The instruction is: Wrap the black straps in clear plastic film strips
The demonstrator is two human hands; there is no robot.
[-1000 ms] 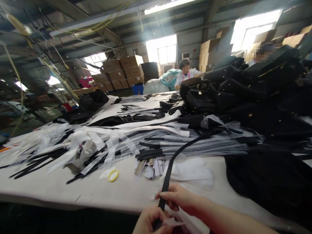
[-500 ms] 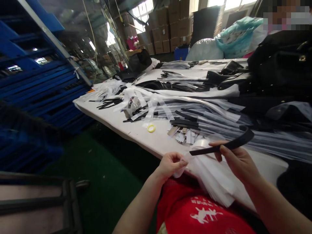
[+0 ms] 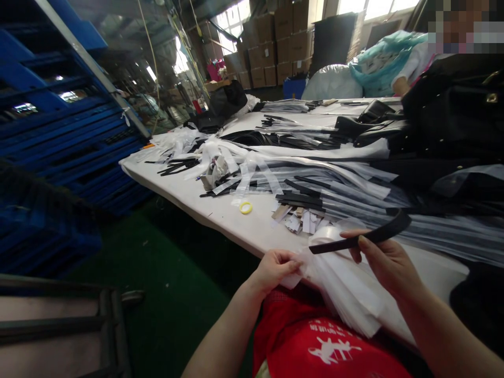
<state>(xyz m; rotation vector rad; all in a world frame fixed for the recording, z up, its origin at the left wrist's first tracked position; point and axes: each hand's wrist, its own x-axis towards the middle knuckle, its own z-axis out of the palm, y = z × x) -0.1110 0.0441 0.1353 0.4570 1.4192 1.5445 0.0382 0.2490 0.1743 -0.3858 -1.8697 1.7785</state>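
Between the fingers and thumb of my right hand [image 3: 384, 257] is a black strap [image 3: 364, 239], its far end curling up and its flat end pointing left. My left hand [image 3: 277, 270] pinches the end of a thin, white translucent plastic sleeve [image 3: 346, 294]. Several such sleeves hang in a bundle over the table edge in front of the red apron [image 3: 299, 331]. The strap's flat end lies just above the sleeves, close to my left hand; whether it touches them I cannot tell. Behind it sits a roll of clear tape [image 3: 326, 233].
The white table [image 3: 220, 220] carries sleeved black straps [image 3: 350, 191], paper scraps [image 3: 301, 218] and a yellow ring [image 3: 245, 208]. Black bags [image 3: 452, 110] are piled at right. A co-worker's arm [image 3: 405, 79] shows behind them. Blue pallets [image 3: 51, 147] are stacked at left.
My left hand has shifted slightly along the sleeve's end, still pinching it. The strap stays almost in place in my right hand. The co-worker's arm has come into view.
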